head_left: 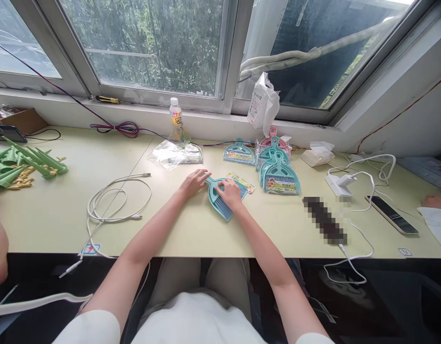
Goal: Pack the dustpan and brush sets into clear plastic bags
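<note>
A teal dustpan and brush set (220,205) lies at an angle on the table in front of me, its handle toward the upper left. My left hand (195,183) is at the handle's end, fingers wrapped round it. Over the top of the pan, my right hand (229,192) has its thumb and fingers pressed on the set. A yellow printed card (241,182) sticks out beyond the right hand. Behind, a clear plastic wrapper (167,154) lies beside a green-handled set (192,154).
Wrapped teal sets (280,179) are stacked at the right, a pink one (273,138) behind. A bottle (176,119) stands at the back. White cables (93,210), a power strip (338,185), a phone (392,215) and green items (27,162) lie around. Other people's arms show at both sides.
</note>
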A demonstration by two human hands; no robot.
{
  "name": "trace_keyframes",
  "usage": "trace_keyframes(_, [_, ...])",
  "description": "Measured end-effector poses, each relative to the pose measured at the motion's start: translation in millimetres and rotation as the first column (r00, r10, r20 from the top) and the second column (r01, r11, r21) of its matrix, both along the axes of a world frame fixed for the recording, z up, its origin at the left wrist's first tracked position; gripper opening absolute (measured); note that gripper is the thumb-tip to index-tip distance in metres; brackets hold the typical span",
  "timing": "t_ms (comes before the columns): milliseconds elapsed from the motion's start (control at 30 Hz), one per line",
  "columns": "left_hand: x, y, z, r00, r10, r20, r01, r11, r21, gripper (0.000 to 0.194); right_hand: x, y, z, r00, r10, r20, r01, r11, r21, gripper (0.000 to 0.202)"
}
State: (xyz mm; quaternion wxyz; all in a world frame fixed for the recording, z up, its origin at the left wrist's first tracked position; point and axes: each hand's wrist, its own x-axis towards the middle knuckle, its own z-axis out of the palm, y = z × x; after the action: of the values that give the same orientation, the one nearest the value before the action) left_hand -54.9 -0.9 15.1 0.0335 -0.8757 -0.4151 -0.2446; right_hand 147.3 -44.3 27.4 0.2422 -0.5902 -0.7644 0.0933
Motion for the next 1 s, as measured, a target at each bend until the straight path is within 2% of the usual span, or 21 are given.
trace_keyframes(67, [0.2, -2.3, 2.4, 0.997, -0.052, -0.053, 0.053, 0.998, 0.016, 0.035, 1.9, 1.7, 0.7, 1.0, 0.003, -0.006, -0.003, 1.0, -0.017, 0.019])
trace_keyframes(167, [1.9, -4.4, 3.7, 0.987, -0.114, -0.113, 0.111, 0.993, -0.036, 0.034, 3.0, 3.8, 1.2, 1.0, -0.006, -0.011, 0.006, 0.999, -0.035, 0.018])
trace_keyframes(433, [8.4, -3.4, 0.1, 0.992, -0.049, -0.117, 0.038, 0.995, -0.09, 0.026, -6.1, 3.7, -2.7, 0.999, -0.021, 0.035, 0.022, 0.999, -0.027, 0.016])
trace_keyframes(500, [10.2, -4.1, 2.0, 0.999, -0.034, -0.028, 0.032, 0.997, -0.067, 0.026, -7.7, 3.0, -2.2, 0.999, -0.042, 0.0, 0.042, 0.999, -0.031, 0.016])
trace_keyframes(567, [15.5, -6.0, 4.8, 0.98, 0.063, 0.191, -0.056, 0.998, -0.04, 0.031, -8.0, 1.9, 0.5, 0.993, -0.091, -0.07, 0.088, 0.995, -0.037, 0.015])
trace_keyframes(600, [20.0, -7.6, 6.2, 0.931, 0.132, 0.339, -0.117, 0.991, -0.067, 0.035, -7.6, 1.4, 2.6, 0.985, -0.129, -0.112, 0.126, 0.991, -0.035, 0.015])
trace_keyframes(633, [25.7, -9.6, 7.3, 0.853, 0.198, 0.483, -0.145, 0.979, -0.145, 0.039, -6.8, 0.8, 5.1, 0.973, -0.172, -0.155, 0.17, 0.985, -0.026, 0.016])
trace_keyframes(667, [32.5, -12.1, 7.9, 0.764, 0.246, 0.597, -0.101, 0.959, -0.266, 0.042, -5.7, 0.4, 7.6, 0.956, -0.218, -0.199, 0.22, 0.975, -0.011, 0.016])
trace_keyframes(700, [39.8, -14.9, 8.1, 0.686, 0.272, 0.675, 0.022, 0.919, -0.392, 0.043, -4.2, 0.3, 10.0, 0.935, -0.258, -0.244, 0.268, 0.963, 0.009, 0.017])
trace_keyframes(733, [47.1, -17.7, 7.8, 0.632, 0.275, 0.725, 0.198, 0.847, -0.494, 0.045, -2.2, 0.6, 12.2, 0.916, -0.28, -0.288, 0.301, 0.953, 0.031, 0.018])
trace_keyframes(800, [58.5, -22.4, 6.3, 0.572, 0.256, 0.78, 0.504, 0.64, -0.58, 0.05, 3.7, 3.2, 15.0, 0.896, -0.245, -0.369, 0.287, 0.956, 0.063, 0.02])
trace_keyframes(833, [61.3, -23.4, 5.6, 0.547, 0.257, 0.796, 0.583, 0.565, -0.583, 0.054, 7.8, 5.6, 15.6, 0.89, -0.201, -0.41, 0.25, 0.966, 0.07, 0.022])
trace_keyframes(867, [61.6, -23.3, 5.1, 0.521, 0.277, 0.807, 0.62, 0.527, -0.581, 0.057, 12.8, 8.9, 15.5, 0.878, -0.157, -0.452, 0.212, 0.974, 0.074, 0.025])
trace_keyframes(933, [54.1, -19.2, 5.1, 0.452, 0.37, 0.812, 0.623, 0.521, -0.584, 0.061, 24.9, 17.3, 13.6, 0.845, -0.118, -0.522, 0.194, 0.976, 0.094, 0.034])
trace_keyframes(1000, [38.5, -11.5, 6.3, 0.351, 0.479, 0.805, 0.595, 0.55, -0.586, 0.059, 38.0, 26.4, 9.0, 0.835, -0.16, -0.527, 0.265, 0.956, 0.129, 0.04])
